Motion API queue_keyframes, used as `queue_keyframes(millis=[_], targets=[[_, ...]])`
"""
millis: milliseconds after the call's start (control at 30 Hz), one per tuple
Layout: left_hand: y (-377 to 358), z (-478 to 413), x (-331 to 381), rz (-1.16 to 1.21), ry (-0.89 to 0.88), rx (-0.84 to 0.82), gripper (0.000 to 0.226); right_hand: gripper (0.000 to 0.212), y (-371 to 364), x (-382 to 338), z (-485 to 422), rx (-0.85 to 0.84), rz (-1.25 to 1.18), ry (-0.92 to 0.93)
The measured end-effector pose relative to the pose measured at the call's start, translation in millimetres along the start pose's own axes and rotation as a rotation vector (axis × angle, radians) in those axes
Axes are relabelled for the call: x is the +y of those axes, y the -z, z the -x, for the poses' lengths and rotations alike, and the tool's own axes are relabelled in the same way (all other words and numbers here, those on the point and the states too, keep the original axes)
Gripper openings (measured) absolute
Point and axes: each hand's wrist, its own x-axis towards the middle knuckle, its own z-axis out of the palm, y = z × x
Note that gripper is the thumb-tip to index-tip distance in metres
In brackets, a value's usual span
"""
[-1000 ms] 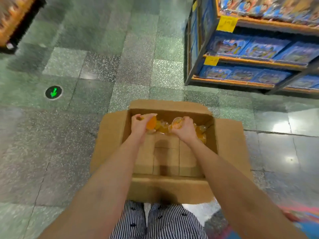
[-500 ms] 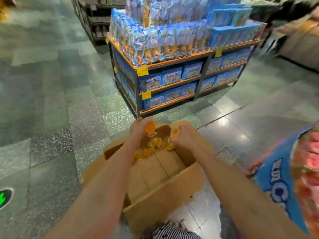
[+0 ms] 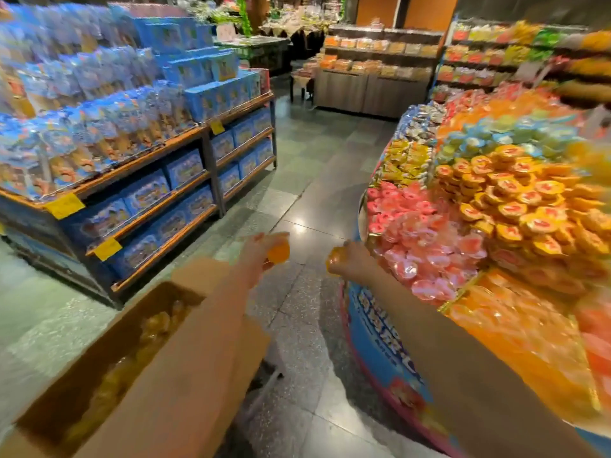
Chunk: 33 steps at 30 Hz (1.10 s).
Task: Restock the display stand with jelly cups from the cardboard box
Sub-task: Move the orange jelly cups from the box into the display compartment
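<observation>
My left hand holds an orange jelly cup above the floor, out in front of the cardboard box. My right hand grips another orange jelly cup beside the left edge of the round display stand. The open box lies at the lower left with several orange cups inside. On the stand lie heaps of pink jelly cups and orange-lidded jelly cups.
A shelf rack of blue boxed and bagged goods stands at the left. A tiled aisle runs between it and the stand. More snack shelves fill the back.
Both hands have lifted out of the box with their cups and swung right toward the display stand. My view has turned from the box up to the stand.
</observation>
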Motion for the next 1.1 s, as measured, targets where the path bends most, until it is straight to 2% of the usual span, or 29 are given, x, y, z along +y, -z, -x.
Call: queue_keyframes(millis=[67,167,200,300,333,400,533,667,767,967,1100], targets=[[-62.3,1.4,-4.7,-0.032,-0.015,-0.068,0.081,0.062,33.2,60.3,20.0,0.048,-0.048,-0.056],[-155.3,6.6,-13.8,-0.083,-0.031,-0.175,0.084,0.044,86.0,130.4,64.7,0.104,-0.075,-0.189],[-186.2,8.7,-18.7,-0.102,-0.028,-0.197,0.081,0.046,100.7,156.2,75.2,0.114,-0.089,-0.223],[-267.2,22.2,-28.9,-0.139,-0.033,-0.258,0.051,0.076,136.0,231.3,100.6,0.166,-0.077,-0.274],[-290.7,27.3,-31.6,-0.150,-0.047,-0.291,0.052,0.074,145.7,249.1,109.6,0.165,-0.070,-0.305],[-335.3,30.1,-41.1,-0.187,-0.048,-0.361,0.072,0.062,162.5,276.4,132.0,0.179,-0.048,-0.385],[-410.0,41.8,-58.6,-0.256,-0.041,-0.445,0.053,0.075,177.3,335.4,162.7,0.250,-0.038,-0.429],[-463.7,42.7,-71.2,-0.286,-0.009,-0.530,0.084,0.061,187.2,376.6,179.0,0.293,-0.091,-0.492],[-503.9,37.8,-85.1,-0.323,-0.016,-0.544,0.073,0.041,194.0,408.5,182.3,0.327,-0.145,-0.546],[-574.0,17.2,-112.7,-0.552,-0.135,-0.641,0.083,0.069,206.0,464.6,165.2,0.302,-0.122,-0.636],[-617.4,-3.7,-127.7,-0.687,-0.231,-0.632,0.089,0.082,214.9,497.8,139.8,0.315,-0.159,-0.689]])
